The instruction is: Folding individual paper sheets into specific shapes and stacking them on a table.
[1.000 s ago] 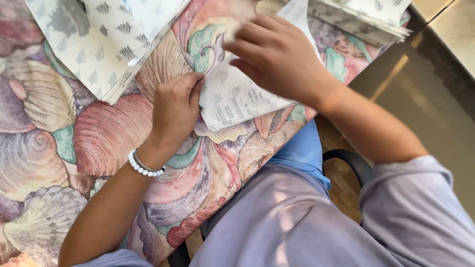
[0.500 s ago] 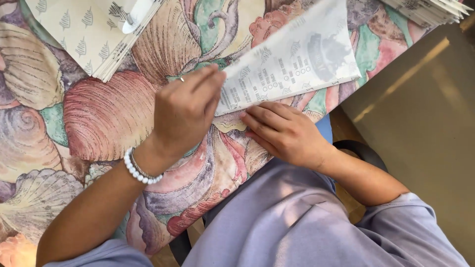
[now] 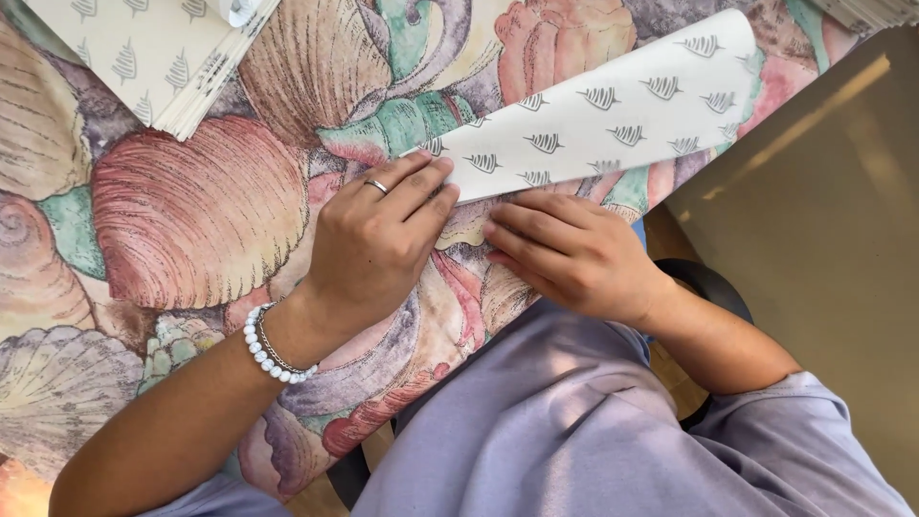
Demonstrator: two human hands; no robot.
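Observation:
A cream paper sheet [image 3: 613, 110] printed with small grey leaf marks lies folded on a shell-patterned tablecloth [image 3: 191, 211]. My left hand [image 3: 378, 244], with a ring and a white bead bracelet, presses its fingertips on the sheet's near left corner. Just right of it, my right hand [image 3: 574, 254] lies flat along the sheet's near folded edge, fingers pointing left. Neither hand grips the sheet; both press down on it.
A stack of the same leaf-printed sheets [image 3: 158, 57] sits at the far left with a small white object [image 3: 235, 10] on top. Another stack's edge [image 3: 881, 11] shows at the far right. A tan floor [image 3: 823, 220] lies beyond the table edge.
The sheet has been turned so its leaf-printed side faces up and lies flatter. My right hand slid down to the near edge; my left hand now presses the corner.

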